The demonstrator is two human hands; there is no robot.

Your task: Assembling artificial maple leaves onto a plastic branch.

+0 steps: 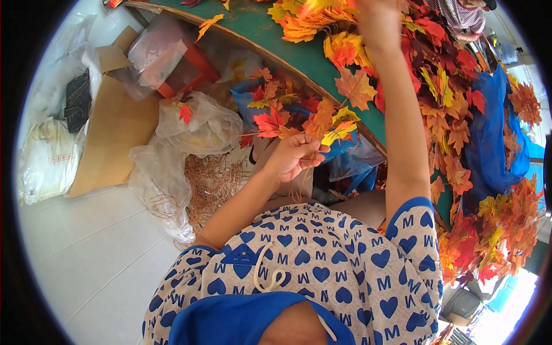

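Observation:
My left hand (296, 156) is closed in a pinch on the thin stems of a spray of artificial maple leaves (270, 122), above my lap. Its leaves are red, orange and yellow, and the wire stems hang below my fingers. At the top edge, my right hand (379, 20) reaches over the green table (259, 31), beside a stack of yellow-orange artificial leaves (348, 49). Motion blur and the picture's edge hide its fingers, so what it holds does not show. One orange leaf (355, 87) lies at the table's near edge.
Heaps of red and orange leaves (454, 126) cover the table's right side, by a blue plastic bag (489, 138). On the left stand a cardboard box (118, 132), a red stool (192, 69) and plastic bags (198, 123). Brown wire stems (213, 184) lie below. Another person (463, 17) is at the far right.

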